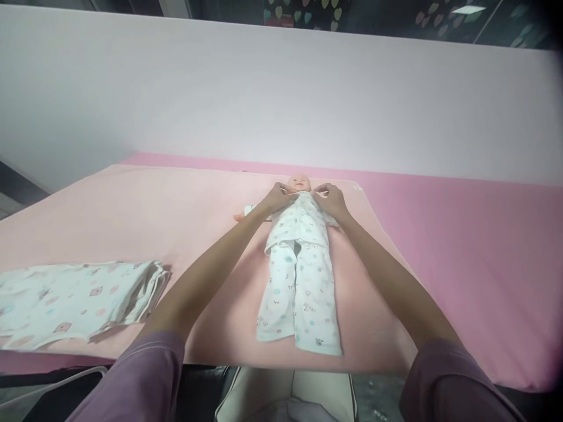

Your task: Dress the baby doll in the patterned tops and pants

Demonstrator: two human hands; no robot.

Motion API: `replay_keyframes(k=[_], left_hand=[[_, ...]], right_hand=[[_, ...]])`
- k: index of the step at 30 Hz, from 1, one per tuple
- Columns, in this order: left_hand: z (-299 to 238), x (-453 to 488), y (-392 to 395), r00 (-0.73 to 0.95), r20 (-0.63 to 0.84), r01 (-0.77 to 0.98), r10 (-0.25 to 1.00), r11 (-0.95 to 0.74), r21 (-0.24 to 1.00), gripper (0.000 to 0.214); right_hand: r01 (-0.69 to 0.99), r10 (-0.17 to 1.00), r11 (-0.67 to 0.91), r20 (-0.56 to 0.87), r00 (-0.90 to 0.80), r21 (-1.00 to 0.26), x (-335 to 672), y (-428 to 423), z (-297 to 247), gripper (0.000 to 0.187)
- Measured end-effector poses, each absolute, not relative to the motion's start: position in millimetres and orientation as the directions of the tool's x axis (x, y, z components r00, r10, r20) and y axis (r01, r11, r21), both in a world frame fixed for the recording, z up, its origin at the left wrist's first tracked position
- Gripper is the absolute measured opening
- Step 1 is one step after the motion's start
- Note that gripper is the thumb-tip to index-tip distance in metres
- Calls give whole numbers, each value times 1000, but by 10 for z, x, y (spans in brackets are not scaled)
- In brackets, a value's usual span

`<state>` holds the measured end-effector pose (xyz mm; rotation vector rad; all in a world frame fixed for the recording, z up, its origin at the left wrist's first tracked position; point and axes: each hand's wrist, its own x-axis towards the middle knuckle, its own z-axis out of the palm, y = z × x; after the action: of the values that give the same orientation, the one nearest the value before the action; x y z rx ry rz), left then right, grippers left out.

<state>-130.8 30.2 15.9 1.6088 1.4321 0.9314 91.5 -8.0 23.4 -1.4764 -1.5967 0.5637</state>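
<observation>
A baby doll (pixel 299 183) lies face up on a pale pink sheet (pixel 206 199), its head toward the wall. It wears a white printed top (pixel 299 220) and matching white printed trousers (pixel 316 299), whose legs lie spread toward me. My left hand (pixel 281 197) is at the doll's neck on the left, fingers bent onto the collar of the top. On the other side of the neck, my right hand (pixel 329 198) pinches at the collar too. One doll hand shows beyond my left forearm; the other sleeve is partly behind my right wrist.
Folded white printed cloth (pixel 88 299) lies at the left near the front edge. Brighter pink sheeting (pixel 461 264) covers the right side. A white wall panel (pixel 281 99) rises behind. A white cable (pixel 53 387) runs below the front edge at left.
</observation>
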Motion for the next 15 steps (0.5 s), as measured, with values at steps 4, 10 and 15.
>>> replay_keyframes(k=[4,10,15], left_hand=[[93,-1546,-406,200,311,566,929,-369,738,41],[-96,-1667,-1163,394,431,614,811,-582,534,64],[-67,-1611,-1543,292,543,681,787,-570,459,54]], right_hand=[[648,841,505,496,-218,-571,922,-917,259,26],[735,791,577,469,-393,-357,839,-1516,127,18],[781,789,543,507,-349,-309,715,-1783,124,22]])
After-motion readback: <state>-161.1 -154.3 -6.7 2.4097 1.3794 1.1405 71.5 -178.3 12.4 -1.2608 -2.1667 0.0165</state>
